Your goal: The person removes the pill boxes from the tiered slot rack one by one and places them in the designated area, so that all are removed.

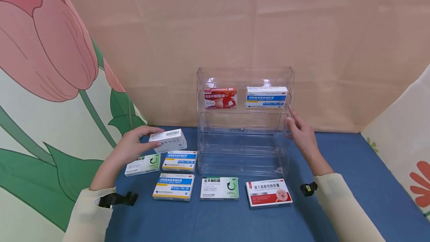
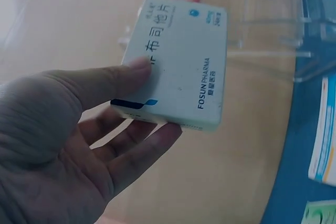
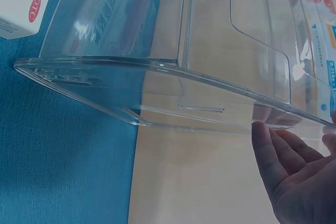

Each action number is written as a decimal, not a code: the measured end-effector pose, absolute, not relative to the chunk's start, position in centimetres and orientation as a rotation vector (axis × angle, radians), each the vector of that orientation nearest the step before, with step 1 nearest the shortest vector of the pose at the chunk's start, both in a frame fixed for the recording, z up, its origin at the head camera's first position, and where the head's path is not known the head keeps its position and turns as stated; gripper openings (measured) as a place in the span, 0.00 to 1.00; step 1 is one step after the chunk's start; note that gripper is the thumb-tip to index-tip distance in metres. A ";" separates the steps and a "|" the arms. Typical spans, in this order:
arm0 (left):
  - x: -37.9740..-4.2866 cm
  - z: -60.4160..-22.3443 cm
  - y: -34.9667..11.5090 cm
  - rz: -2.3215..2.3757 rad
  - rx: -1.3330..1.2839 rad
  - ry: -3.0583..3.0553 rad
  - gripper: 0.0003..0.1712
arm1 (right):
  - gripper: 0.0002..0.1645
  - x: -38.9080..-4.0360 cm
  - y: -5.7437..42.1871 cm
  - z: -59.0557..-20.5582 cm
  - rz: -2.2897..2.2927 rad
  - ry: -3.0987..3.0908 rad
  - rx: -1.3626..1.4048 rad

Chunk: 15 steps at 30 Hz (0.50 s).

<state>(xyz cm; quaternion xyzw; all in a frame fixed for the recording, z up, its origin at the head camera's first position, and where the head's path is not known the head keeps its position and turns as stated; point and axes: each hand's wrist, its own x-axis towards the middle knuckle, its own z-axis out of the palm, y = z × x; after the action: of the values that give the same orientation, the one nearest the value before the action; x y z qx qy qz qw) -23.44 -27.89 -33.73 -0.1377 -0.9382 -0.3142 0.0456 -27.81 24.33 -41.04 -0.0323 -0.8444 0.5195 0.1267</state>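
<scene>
My left hand grips a white medicine box, raised over the boxes at the left of the table. In the left wrist view the thumb lies on the box's printed face and the fingers support its lower edge. On the right, my right hand holds the side of a clear tiered display rack, its fingertips against the side panel in the right wrist view. A red medicine box and a blue-and-white medicine box stand on an upper tier of that rack.
Before the rack lie a green-and-white box and a red-and-white box. To its left are two blue-striped boxes, one nearer and one farther, beside another green-and-white box. A beige backdrop rises behind the blue tablecloth.
</scene>
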 end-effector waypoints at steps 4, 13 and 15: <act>-23.1 -34.4 -29.7 -0.962 -0.422 -2.888 0.27 | 0.38 -27.7 24.3 -41.0 1.514 -2.456 -0.108; -23.0 -36.2 -33.5 -1.080 -0.376 -2.953 0.27 | 0.36 -27.5 24.3 -40.8 1.510 -2.455 -0.084; -23.0 -36.6 -34.2 -1.104 -0.362 -2.961 0.28 | 0.35 -27.5 24.3 -40.8 1.510 -2.456 -0.078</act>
<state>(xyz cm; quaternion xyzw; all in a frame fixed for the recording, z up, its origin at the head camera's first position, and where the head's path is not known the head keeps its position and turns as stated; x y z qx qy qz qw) -22.99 -34.19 -36.62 -0.1137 -0.9307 -0.3471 -0.0197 -27.53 24.31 -40.77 -0.0269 -0.8445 0.5192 0.1283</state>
